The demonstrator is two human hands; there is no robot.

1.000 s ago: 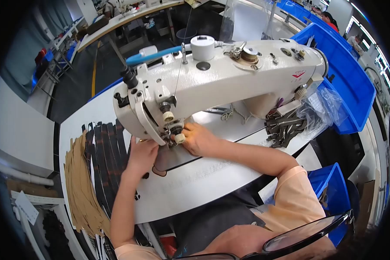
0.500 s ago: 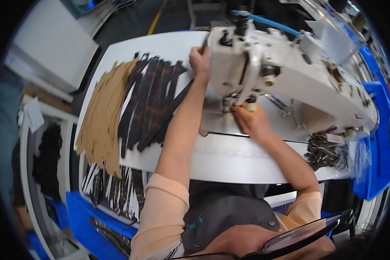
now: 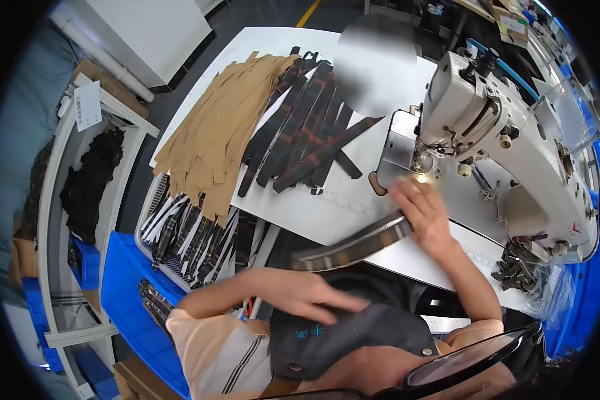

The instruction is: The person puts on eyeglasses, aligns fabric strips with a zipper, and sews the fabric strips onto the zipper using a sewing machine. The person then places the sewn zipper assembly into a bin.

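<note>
My right hand [image 3: 421, 217] has its fingers closed on one end of a plaid fabric strip [image 3: 357, 245], just in front of the sewing machine [image 3: 473, 113]. The strip's other end reaches left past the front edge of the table. In front of the dark apron [image 3: 373, 333] is my left hand [image 3: 313, 295], blurred by motion, its fingers stretched out and nothing seen in them. More dark plaid strips [image 3: 310, 127] lie on the white table, left of the machine, beside a thick layer of tan strips [image 3: 220, 127].
Below the table's left side, a blue bin [image 3: 140, 313] stands near a tray of striped strips [image 3: 193, 240]. A shelf rack [image 3: 47, 280] holds dark material [image 3: 90, 180] farther left. Dark scraps [image 3: 517, 263] and clear plastic [image 3: 553, 293] lie by the machine's right end.
My left hand has come back from beside the machine head to the apron. My right hand has left the needle area, drawing a plaid strip toward me. The view has shifted.
</note>
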